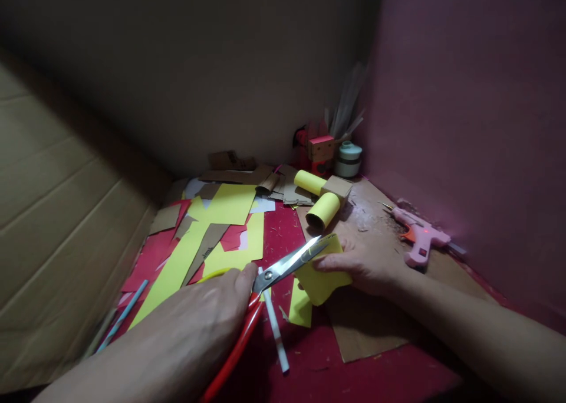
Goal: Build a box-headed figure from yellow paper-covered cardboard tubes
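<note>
My left hand [210, 308] is closed around the handles of the red-handled scissors [268, 276]. Their metal blades point up and to the right, with the tips at the upper edge of a yellow paper piece [321, 279]. That piece is pinched between the thumb and fingers of my right hand [360, 266], most of whose fingers are hidden behind it. Just below lies a smaller yellow paper scrap [300, 305] on the dark red surface. Beyond my hands, two yellow paper tubes [326, 209] rest against a small cardboard box [336, 187].
A pink glue gun [422, 235] lies on the cardboard sheet [371, 326] at right. Yellow sheets [232, 203], red paper and cardboard scraps spread over the left. A lidded pot [348, 161] and a cardboard figure [321, 149] stand at the back. A cardboard panel [66, 214] leans at left.
</note>
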Tool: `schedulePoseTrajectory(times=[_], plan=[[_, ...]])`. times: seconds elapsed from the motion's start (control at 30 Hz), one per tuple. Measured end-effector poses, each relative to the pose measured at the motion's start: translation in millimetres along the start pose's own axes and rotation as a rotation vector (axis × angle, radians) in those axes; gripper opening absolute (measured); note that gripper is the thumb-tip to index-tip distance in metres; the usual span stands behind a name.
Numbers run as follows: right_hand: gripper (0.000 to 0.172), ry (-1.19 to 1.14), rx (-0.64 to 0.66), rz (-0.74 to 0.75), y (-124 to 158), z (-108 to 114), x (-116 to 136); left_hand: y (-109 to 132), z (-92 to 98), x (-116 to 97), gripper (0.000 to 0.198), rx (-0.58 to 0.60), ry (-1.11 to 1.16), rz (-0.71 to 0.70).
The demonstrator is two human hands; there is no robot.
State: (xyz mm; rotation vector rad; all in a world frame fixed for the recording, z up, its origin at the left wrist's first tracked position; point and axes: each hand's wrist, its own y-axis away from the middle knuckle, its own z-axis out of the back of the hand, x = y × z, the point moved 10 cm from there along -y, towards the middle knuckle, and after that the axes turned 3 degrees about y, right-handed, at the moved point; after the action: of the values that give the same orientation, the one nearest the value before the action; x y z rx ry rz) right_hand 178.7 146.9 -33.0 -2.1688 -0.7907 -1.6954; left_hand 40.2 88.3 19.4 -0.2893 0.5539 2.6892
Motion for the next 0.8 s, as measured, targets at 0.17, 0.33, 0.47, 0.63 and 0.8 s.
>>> schedulePoseTrajectory(times=[0.17,0.33,0.47,0.63,0.8], plan=[[0.026,0.030,0.013,0.014,0.8,-2.8,3.7,0.1,-0.5,-2.5,0.037,0.015,-0.101,0.040],[0.032,-0.079,0.045,0.019,1.8,-10.7,1.6,-0.7,-2.1,-13.6,0.047,0.038,-0.516,0.007],[0.039,-0.212,0.097,-0.036,2.6,-18.0,-7.5,0.0,-11.4,-16.2,0.055,0.121,-0.748,-0.044],[0.047,-0.299,0.090,-0.096,2.7,-19.5,-15.0,-0.4,-8.5,-13.2,0.051,0.092,-0.760,-0.021],[0.044,-0.289,0.099,-0.142,3.2,-20.1,-20.4,0.9,4.2,-12.2,0.044,-0.087,-0.450,-0.060]])
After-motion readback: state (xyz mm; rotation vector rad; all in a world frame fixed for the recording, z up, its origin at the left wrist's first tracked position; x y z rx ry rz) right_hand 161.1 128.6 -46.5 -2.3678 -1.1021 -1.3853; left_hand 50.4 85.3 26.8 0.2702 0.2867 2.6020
